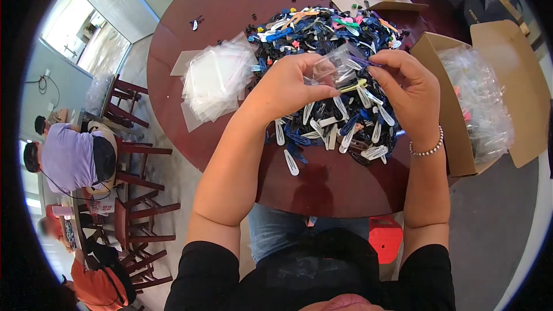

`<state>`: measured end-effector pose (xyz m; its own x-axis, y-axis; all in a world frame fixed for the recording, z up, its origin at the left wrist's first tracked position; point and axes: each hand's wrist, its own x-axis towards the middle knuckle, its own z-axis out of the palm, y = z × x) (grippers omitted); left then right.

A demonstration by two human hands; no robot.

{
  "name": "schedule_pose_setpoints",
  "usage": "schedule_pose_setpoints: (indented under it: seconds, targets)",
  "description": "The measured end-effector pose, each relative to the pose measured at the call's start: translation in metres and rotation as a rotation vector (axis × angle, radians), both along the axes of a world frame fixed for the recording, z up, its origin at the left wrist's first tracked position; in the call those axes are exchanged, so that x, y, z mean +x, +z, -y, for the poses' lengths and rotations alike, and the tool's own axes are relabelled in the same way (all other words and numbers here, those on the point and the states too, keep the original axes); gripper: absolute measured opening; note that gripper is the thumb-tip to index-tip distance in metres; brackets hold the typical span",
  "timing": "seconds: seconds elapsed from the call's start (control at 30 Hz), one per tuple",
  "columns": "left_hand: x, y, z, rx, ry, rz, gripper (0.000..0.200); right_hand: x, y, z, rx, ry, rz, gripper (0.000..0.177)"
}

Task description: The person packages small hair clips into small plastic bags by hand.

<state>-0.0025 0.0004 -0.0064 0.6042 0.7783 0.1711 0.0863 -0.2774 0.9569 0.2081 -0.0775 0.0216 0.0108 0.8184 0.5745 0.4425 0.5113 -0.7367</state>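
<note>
Holding a clear plastic bag (329,70) in the left grip (288,85).
Pinching a purple hair clip (361,61) in the right grip (413,89), above heaped snap clips (322,124).

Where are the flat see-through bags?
In the head view, the flat see-through bags lie on the left of the table, just beside the big pile of hair clips.
</note>
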Motion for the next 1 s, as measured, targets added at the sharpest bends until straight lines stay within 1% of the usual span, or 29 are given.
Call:
schedule_pose_setpoints:
  seconds: [0.07,0.1,0.17,0.2,0.27,0.3,0.33,0.37,0.4,0.43,0.47,0.5,0.53,0.6,0.63,0.67,0.73,0.77,0.8,0.87,0.9,1.0]
  targets:
    - [-0.001,0.001,0.001,0.013,-0.034,-0.039,0.028,0.000,0.002,0.002,-0.153,0.009,-0.037,0.016]
    - [-0.001,0.002,0.001,0.027,-0.069,-0.076,0.028,0.000,0.001,0.002,-0.156,0.009,-0.038,0.016]
    - [0.001,0.004,0.003,-0.014,-0.094,-0.067,0.028,-0.002,-0.003,0.001,-0.250,0.076,-0.167,0.021]
    - [0.001,0.004,0.004,-0.054,-0.117,-0.059,0.028,-0.004,-0.003,0.001,-0.253,0.075,-0.169,0.021]
    - [0.003,0.003,0.005,-0.084,-0.135,-0.018,0.027,-0.011,-0.004,0.001,-0.139,0.198,-0.203,0.023]
    - [0.003,0.003,0.006,-0.110,-0.150,0.024,0.026,-0.014,-0.004,0.001,-0.141,0.197,-0.204,0.023]
    - [0.003,0.002,0.005,-0.112,-0.150,0.024,0.026,-0.017,-0.003,0.001,-0.091,0.197,-0.265,0.023]
    - [0.002,0.000,0.004,-0.145,-0.168,0.095,0.029,-0.019,-0.003,0.001,-0.041,0.197,-0.326,0.022]
    - [0.003,0.001,0.004,-0.178,-0.187,0.166,0.032,-0.017,-0.003,0.001,-0.043,0.197,-0.326,0.022]
    - [0.002,0.003,0.004,-0.179,-0.187,0.167,0.032,-0.012,-0.003,0.000,-0.036,0.153,-0.261,0.019]
    - [0.000,0.007,0.004,-0.255,-0.151,0.185,0.031,-0.007,-0.003,0.000,-0.030,0.111,-0.196,0.017]
    - [-0.001,0.010,0.005,-0.330,-0.116,0.202,0.029,0.000,0.001,0.002,-0.072,0.048,0.046,0.012]
    - [-0.002,0.011,0.004,-0.330,-0.116,0.202,0.029,0.001,0.006,0.003,-0.073,0.048,0.045,0.012]
    - [-0.002,0.012,0.002,-0.317,-0.020,0.228,0.027,0.004,0.011,0.004,-0.138,0.169,0.454,0.009]
    - [-0.003,0.011,0.000,-0.314,-0.004,0.223,0.026,0.007,0.006,0.005,-0.224,0.271,0.487,0.012]
    - [-0.003,0.010,0.000,-0.315,-0.005,0.223,0.026,0.006,0.007,0.008,-0.226,0.271,0.487,0.012]
    - [-0.003,0.010,-0.001,-0.322,0.023,0.221,0.025,-0.002,0.015,0.017,-0.526,0.359,0.849,0.014]
    - [-0.003,0.009,-0.001,-0.322,0.024,0.219,0.025,-0.005,0.012,0.020,-0.470,0.326,0.975,0.017]
    - [-0.003,0.009,-0.001,-0.305,0.026,0.208,0.025,-0.008,0.008,0.023,-0.469,0.326,0.975,0.017]
    - [-0.002,0.009,0.000,-0.284,0.028,0.198,0.024,-0.017,-0.002,0.027,-0.381,0.201,1.146,0.015]
    - [-0.003,0.009,0.000,-0.286,0.026,0.201,0.024,-0.025,-0.003,0.027,-0.419,0.146,1.201,0.013]
    - [-0.002,0.010,-0.001,-0.295,0.028,0.223,0.026,-0.024,-0.007,0.026,-0.429,0.132,1.216,0.011]
